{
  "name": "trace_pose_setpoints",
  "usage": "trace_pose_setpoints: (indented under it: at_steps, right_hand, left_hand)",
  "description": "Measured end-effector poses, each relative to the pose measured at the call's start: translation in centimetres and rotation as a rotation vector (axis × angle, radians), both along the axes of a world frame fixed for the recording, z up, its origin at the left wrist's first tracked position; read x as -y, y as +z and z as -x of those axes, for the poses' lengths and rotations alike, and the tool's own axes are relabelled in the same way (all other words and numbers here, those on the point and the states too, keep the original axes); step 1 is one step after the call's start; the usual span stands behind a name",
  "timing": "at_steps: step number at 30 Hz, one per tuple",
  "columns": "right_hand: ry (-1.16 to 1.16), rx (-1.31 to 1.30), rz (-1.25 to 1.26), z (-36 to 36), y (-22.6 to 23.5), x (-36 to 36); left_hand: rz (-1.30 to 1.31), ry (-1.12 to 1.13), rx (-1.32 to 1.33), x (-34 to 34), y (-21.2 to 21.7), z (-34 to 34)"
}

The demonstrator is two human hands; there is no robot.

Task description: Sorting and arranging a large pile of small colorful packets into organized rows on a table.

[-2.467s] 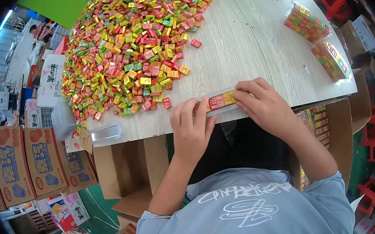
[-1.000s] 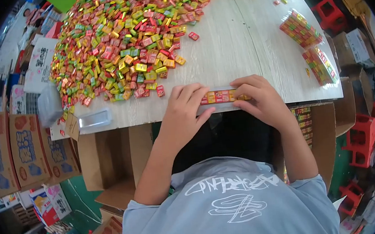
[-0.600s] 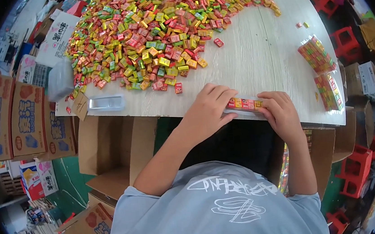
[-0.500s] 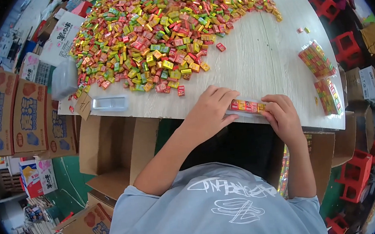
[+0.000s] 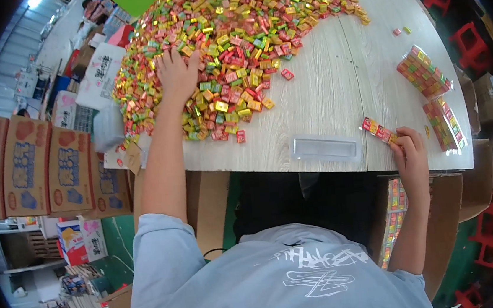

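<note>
My left hand (image 5: 178, 77) rests on the far left side of a large pile of small wrapped candies (image 5: 230, 43). Its fingers are spread among the red, yellow and green pieces; whether they touch any one piece cannot be made out. Near the table's front edge, my right hand (image 5: 410, 149) is closed on the near end of a short row of wrapped candies (image 5: 378, 130), thumb and fingers pinching it. A clear plastic tray (image 5: 325, 149) lies just left of that row, with nothing in it.
Two candy-filled clear packs (image 5: 424, 71) stand at the table's right edge. Two loose candies (image 5: 402, 31) lie beyond them. Stacked plastic trays (image 5: 108, 127) and printed cartons (image 5: 28, 166) are at the left. An open cardboard box (image 5: 435, 207) is below the table, by my right arm.
My left hand has left the front edge and reached onto the pile. My right hand has moved slightly right with a candy row, and a clear tray now lies near where both hands were.
</note>
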State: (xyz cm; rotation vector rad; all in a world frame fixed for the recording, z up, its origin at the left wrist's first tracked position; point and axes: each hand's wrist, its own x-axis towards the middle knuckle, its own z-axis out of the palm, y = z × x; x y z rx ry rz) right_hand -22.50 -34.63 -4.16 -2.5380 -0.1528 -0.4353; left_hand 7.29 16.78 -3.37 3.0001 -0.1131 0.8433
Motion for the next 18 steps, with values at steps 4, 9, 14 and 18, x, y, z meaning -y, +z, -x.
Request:
trace_pose_setpoints:
  at_steps: [4,9,14,18]
  right_hand:
    - [-0.044,-0.009,-0.015,0.1,0.4,-0.1]
    - [-0.056,0.052,0.013,0.0,0.2,-0.2]
    - [-0.071,0.033,-0.001,-0.1,0.4,-0.4]
    - [-0.079,0.019,-0.015,-0.1,0.6,-0.6]
  left_hand:
    - [0.104,-0.137,-0.122,5.4,1.3,-0.9]
    - [0.019,-0.21,-0.219,10.2,1.6,-1.4]
    - [0.089,-0.353,-0.359,13.4,1.9,-2.3]
    - [-0.116,-0.403,-0.279,14.7,1.9,-2.8]
